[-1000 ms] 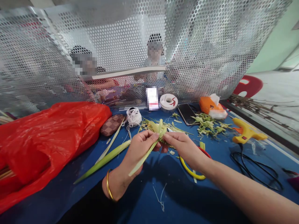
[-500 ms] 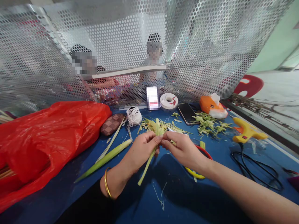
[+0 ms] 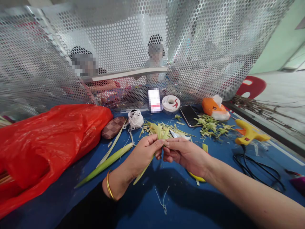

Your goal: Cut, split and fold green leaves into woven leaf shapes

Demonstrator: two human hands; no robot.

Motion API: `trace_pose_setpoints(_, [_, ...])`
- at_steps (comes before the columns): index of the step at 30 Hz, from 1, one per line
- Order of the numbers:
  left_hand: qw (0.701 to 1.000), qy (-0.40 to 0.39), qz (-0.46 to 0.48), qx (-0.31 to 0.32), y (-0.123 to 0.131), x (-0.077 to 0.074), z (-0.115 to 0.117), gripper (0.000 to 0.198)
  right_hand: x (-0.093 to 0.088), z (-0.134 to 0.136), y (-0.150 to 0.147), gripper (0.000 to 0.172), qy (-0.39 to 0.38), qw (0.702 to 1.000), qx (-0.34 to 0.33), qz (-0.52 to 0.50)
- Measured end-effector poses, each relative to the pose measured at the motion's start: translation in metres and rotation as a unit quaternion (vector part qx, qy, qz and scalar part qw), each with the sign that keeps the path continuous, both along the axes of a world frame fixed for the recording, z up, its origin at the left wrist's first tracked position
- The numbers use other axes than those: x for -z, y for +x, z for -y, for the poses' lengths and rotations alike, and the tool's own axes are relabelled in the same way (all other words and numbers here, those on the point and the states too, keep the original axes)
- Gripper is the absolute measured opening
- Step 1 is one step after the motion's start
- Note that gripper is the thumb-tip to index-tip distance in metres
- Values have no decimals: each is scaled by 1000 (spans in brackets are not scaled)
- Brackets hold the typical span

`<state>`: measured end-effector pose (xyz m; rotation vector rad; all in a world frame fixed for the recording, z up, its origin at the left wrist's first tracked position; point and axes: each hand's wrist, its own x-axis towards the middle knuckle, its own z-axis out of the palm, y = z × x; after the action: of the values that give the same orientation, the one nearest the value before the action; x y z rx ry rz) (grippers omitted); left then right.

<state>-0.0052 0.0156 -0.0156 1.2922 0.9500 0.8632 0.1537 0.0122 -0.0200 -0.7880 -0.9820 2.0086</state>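
Observation:
Pale green leaf strips point(image 3: 159, 131) are pinched between my two hands above the middle of the table. My left hand point(image 3: 145, 152), with a gold bangle at its wrist, grips them between thumb and fingers, and one long strip hangs down below it. The thumb and index finger of my right hand point(image 3: 188, 154) meet the strips at the same spot, with the other fingers curled. Behind the hands lies a heap of leaf scraps point(image 3: 177, 129). Partly hidden under my right hand is a pair of scissors, its yellow handle point(image 3: 197, 177) showing.
A red plastic bag point(image 3: 59, 143) fills the left side, near a long green leaf spear point(image 3: 107, 163). White string point(image 3: 135, 119), a ribbon spool point(image 3: 171, 103), a phone point(image 3: 188, 115), tissues point(image 3: 215, 107) and star-shaped leaf pieces point(image 3: 212, 126) stand behind. A corded yellow glue gun point(image 3: 251, 135) lies right.
My right hand has turned so more of its curled fingers show. The hanging strip has swung left and further under my left hand. The whole view has shifted slightly.

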Motion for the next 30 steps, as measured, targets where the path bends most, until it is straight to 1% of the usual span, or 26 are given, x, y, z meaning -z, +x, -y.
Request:
trace_pose_setpoints(2, [1000,5,-6,-4,-1,1,0,22,1,-1,0,21,-7,1000,2,-6])
trace_pose_setpoints(3, [1000,6,-7,-3,-1,1,-1,22,2,-2,0,22,6,1000,5,1])
trace_pose_setpoints(5, [1000,5,-7,8,-2,-1,-2,23,3,-4,0,25,68,997,12,35])
trace_pose_setpoints(8, [1000,-4,-6,11,-3,-4,-4,23,3,-7,2,37,184,978,22,98])
trace_pose_setpoints(10, [1000,-4,-11,-1,-3,-4,-5,23,2,-8,3,40,216,969,15,123])
trace_pose_setpoints(14, [1000,-3,-11,5,-2,0,-5,23,3,-8,3,33,232,960,8,156])
trace_pose_setpoints(16, [1000,-12,-13,-6,-1,-1,-4,22,4,-7,4,29,258,947,22,191])
trace_pose_setpoints(17, [1000,-19,-16,-13,0,-2,-3,22,4,-6,4,28,282,935,31,214])
trace_pose_setpoints(19, [999,-40,-21,-13,0,-7,-2,24,5,-4,5,26,349,897,51,266])
trace_pose_setpoints(21, [998,-60,-26,0,-1,-12,-2,25,4,-1,6,26,426,846,73,313])
trace_pose_setpoints(23, [997,-67,-32,10,-2,-16,-2,26,3,0,7,27,506,779,100,356])
trace_pose_setpoints(25, [997,-64,-37,23,-3,-18,-4,28,4,0,7,28,577,705,121,394])
trace_pose_setpoints(27, [996,-66,-42,37,-3,-19,-4,30,7,-2,6,26,629,637,133,425])
trace_pose_setpoints(30, [996,-76,-32,23,-2,-17,-4,31,12,-4,6,25,675,559,145,459])
